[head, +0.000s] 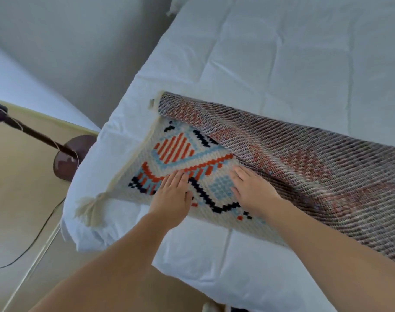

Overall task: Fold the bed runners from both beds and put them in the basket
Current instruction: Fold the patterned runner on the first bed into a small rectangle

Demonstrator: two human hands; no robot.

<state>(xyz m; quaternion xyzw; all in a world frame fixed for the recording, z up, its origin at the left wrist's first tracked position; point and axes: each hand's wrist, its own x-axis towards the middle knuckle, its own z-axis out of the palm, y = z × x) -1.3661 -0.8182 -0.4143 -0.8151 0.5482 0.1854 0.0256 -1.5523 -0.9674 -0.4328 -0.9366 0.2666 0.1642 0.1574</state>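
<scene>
Two bare forearms [124, 266] reach in from below. The left hand [171, 197] and right hand [252, 190] lie flat, side by side, on one bed runner [180, 152], fingers [177, 180] straight and held close together, pressing its patterned face. The runner lies across the corner of one white-sheeted bed [282, 52], its long part folded over to show the grey underside. One cream tassel [90, 206] hangs at its near corner. Beside the bed, on the beige floor [16, 188], stand one dark round stand base [66, 158] and one black cable [34, 239]; a grey wall [79, 41] rises behind.
</scene>
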